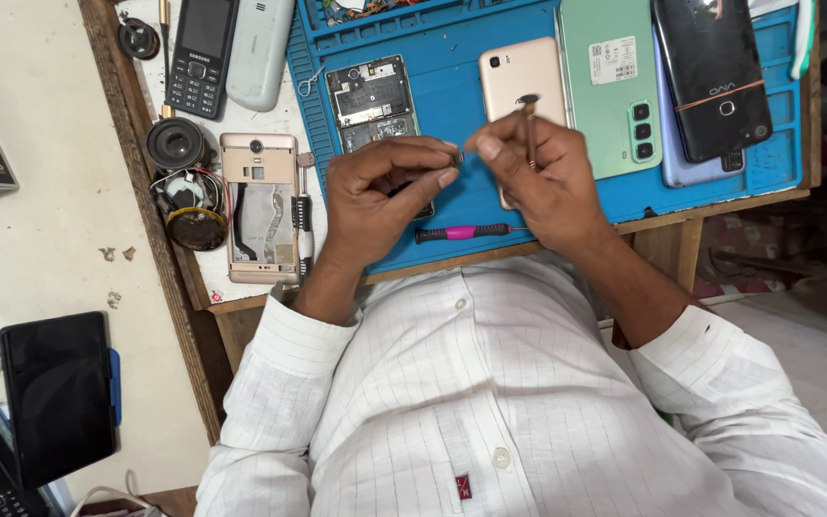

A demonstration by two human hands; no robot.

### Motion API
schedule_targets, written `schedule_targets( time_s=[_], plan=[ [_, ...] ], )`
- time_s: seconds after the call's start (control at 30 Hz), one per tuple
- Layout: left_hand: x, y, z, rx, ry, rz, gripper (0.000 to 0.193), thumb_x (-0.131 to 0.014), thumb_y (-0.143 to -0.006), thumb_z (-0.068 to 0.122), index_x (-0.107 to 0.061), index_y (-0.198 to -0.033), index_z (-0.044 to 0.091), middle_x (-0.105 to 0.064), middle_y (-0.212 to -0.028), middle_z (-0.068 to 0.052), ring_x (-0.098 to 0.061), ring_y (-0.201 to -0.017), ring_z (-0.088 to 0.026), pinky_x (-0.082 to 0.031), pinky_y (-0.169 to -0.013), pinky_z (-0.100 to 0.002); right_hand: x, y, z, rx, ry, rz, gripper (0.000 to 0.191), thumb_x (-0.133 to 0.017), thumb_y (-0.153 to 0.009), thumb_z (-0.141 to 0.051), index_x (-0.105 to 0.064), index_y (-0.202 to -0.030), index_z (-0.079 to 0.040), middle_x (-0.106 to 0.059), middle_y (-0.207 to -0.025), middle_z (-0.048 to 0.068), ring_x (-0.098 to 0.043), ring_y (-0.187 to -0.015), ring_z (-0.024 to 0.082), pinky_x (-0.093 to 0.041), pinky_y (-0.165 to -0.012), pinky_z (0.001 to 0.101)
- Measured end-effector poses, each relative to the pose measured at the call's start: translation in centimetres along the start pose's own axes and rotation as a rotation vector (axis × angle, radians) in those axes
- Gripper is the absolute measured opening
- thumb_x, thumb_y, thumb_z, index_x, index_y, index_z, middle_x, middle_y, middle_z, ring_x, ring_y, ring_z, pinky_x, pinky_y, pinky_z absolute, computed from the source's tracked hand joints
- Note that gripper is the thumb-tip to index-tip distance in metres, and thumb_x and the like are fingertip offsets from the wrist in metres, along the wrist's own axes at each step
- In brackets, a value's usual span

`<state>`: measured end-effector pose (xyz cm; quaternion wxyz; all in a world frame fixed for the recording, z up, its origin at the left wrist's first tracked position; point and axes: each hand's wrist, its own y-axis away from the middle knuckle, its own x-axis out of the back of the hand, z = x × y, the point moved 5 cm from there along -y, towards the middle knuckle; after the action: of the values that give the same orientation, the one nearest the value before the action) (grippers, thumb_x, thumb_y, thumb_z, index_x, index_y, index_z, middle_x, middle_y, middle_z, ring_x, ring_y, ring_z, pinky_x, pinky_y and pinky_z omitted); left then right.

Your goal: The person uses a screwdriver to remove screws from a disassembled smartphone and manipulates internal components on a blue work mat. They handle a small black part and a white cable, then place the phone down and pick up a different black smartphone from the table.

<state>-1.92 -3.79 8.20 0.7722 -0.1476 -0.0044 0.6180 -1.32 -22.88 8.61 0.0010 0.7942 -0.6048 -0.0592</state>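
1. Counter (pixel 241 297): wooden top, edged in bare wood, carrying everything below.
2. Blue repair mat (pixel 452 96): rubbery work surface with tray pockets along its far edge.
3. Green phone back (pixel 610 86), black phone (pixel 710 72) and gold phone (pixel 519 72): lying face down on the mat, side by side.
4. Gold phone chassis (pixel 260 206): opened, off the mat to the left, beside two round speakers (pixel 184 182) with loose wires.
5. Opened phone with exposed board (pixel 370 101): on the mat, just beyond the left hand.
6. Pink-handled screwdriver (pixel 461 232): lying on the mat near the counter's front edge, below both hands.
7. Left hand (pixel 375 196): fingertips pinched on a tiny part (pixel 454 158), held above the mat.
8. Right hand (pixel 538 177): thumb and forefinger pinched toward the same part; a thin brown tool (pixel 531 129) stands clamped between its fingers.
9. Tiny part: too small to identify. Judged very light, rigid, fragile and easily dropped; best gripped at its edges with fingertips or tweezers, lightly.
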Motion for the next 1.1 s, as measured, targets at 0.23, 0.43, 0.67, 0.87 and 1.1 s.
schedule_targets(
  time_s=[0.23,0.43,0.67,0.87,1.1],
  plan=[
    [-0.3,-0.1,1.0,-0.052,-0.262,-0.019,0.015,-0.083,-0.089,-0.003,-0.077,-0.101,0.005,-0.077,-0.111,-0.011,-0.077,-0.099,-0.016,-0.067,-0.085,-0.027,0.2,0.6,0.8,0.033,0.036,-0.05,0.02,-0.065,-0.105,-0.017,-0.071,-0.11,0.001,-0.059,-0.071,-0.006,-0.045,-0.059,0.0,-0.036,-0.052,0.0204],
    [-0.4,0.1,1.0,-0.126,-0.351,-0.043,0.016,-0.085,-0.089,0.001,-0.077,-0.102,0.007,-0.078,-0.108,-0.008,-0.077,-0.101,-0.017,-0.066,-0.087,-0.029,0.1,0.7,0.7,0.064,0.134,-0.056,0.011,-0.069,-0.103,-0.01,-0.071,-0.104,0.001,-0.052,-0.064,-0.008,-0.041,-0.058,0.0,-0.034,-0.053,0.0213],
    [-0.6,0.0,1.2,-0.116,-0.322,-0.048,0.018,-0.085,-0.088,0.002,-0.077,-0.104,0.007,-0.077,-0.107,-0.009,-0.077,-0.099,-0.017,-0.067,-0.085,-0.028,0.2,0.7,0.6,0.061,0.157,-0.058,0.01,-0.069,-0.1,-0.008,-0.071,-0.103,0.001,-0.05,-0.062,-0.009,-0.039,-0.055,0.0,-0.032,-0.052,0.0218],
    [-0.3,0.2,0.7,-0.12,-0.357,-0.041,0.019,-0.086,-0.088,0.003,-0.077,-0.104,0.006,-0.077,-0.105,-0.009,-0.077,-0.094,-0.016,-0.066,-0.081,-0.027,0.3,0.6,0.6,0.045,0.138,-0.078,0.011,-0.071,-0.099,-0.009,-0.07,-0.104,0.001,-0.05,-0.062,-0.009,-0.041,-0.055,-0.001,-0.035,-0.051,0.0205],
    [-0.5,0.1,1.0,-0.129,-0.344,-0.035,0.018,-0.086,-0.088,0.002,-0.077,-0.102,0.007,-0.077,-0.105,-0.009,-0.077,-0.095,-0.016,-0.067,-0.082,-0.027,0.3,0.5,0.7,0.042,0.125,-0.091,0.012,-0.069,-0.099,-0.009,-0.071,-0.104,0.002,-0.05,-0.06,-0.008,-0.04,-0.052,-0.001,-0.033,-0.048,0.0208]
  ],
)
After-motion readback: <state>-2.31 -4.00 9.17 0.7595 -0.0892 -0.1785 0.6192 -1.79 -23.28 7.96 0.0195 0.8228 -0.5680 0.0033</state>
